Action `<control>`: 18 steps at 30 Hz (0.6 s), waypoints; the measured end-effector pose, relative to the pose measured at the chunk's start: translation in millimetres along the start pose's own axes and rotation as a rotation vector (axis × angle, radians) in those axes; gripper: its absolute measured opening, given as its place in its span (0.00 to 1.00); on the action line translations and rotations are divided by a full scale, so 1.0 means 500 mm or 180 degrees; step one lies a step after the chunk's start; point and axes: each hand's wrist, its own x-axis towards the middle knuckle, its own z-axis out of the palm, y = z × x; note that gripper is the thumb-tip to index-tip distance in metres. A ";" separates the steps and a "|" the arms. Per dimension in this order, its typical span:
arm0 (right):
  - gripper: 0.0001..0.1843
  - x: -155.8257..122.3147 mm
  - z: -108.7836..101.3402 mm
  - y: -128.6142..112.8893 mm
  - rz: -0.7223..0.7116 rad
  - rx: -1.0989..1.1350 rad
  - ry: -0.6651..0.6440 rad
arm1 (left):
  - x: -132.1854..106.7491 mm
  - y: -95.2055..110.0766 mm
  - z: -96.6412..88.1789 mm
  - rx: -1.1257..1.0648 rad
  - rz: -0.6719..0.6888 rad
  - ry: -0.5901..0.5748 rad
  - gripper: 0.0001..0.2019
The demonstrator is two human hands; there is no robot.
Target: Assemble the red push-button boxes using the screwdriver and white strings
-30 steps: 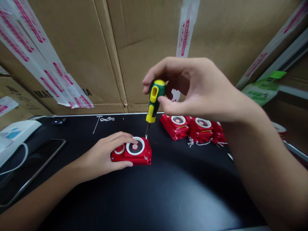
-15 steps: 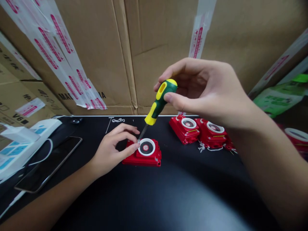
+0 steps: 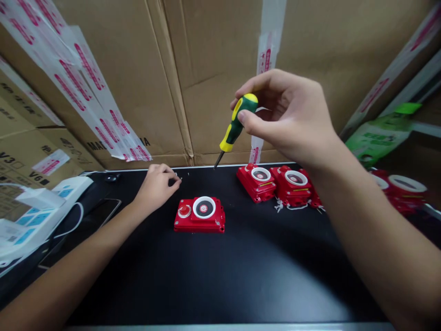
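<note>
A yellow and green screwdriver (image 3: 237,120) is held by its handle in my right hand (image 3: 292,110). Its metal tip points down and left, in the air above the black table. Below it lies a red box (image 3: 199,225) with a white-ringed round black face and a small red button under a clear collar. My left hand (image 3: 155,186) is up and left of this box, apart from it, thumb and forefinger pinched together. Something tiny and pale shows at the fingertips, too small to name.
Several similar red boxes (image 3: 257,189) with white cords stand at the back right, some behind my right arm. A green-labelled bottle (image 3: 379,138) is beyond them. On the left are a white power strip (image 3: 65,188) and a phone (image 3: 106,214). Cardboard boxes (image 3: 213,92) wall off the back.
My left hand has left the red box and moved up and left, covering the small items behind. The screwdriver has lifted off the box, still in my right hand.
</note>
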 end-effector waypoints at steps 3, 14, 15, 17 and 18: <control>0.10 0.000 -0.005 -0.002 -0.0054 -0.0015 -0.0045 | 0.044 -0.004 0.014 0.0307 0.0056 -0.0229 0.10; 0.07 0.000 -0.035 -0.035 -0.0070 -0.0124 0.0040 | 0.101 -0.024 0.072 0.0838 -0.0182 -0.0768 0.12; 0.08 0.000 -0.036 -0.036 -0.0076 -0.0136 0.0036 | 0.102 -0.027 0.073 0.0830 -0.0186 -0.0790 0.13; 0.08 0.000 -0.039 -0.038 -0.0082 -0.0160 0.0027 | 0.101 -0.033 0.073 0.0795 -0.0183 -0.0810 0.14; 0.09 0.000 -0.039 -0.039 -0.0090 -0.0175 0.0021 | 0.101 -0.035 0.072 0.0767 -0.0179 -0.0811 0.14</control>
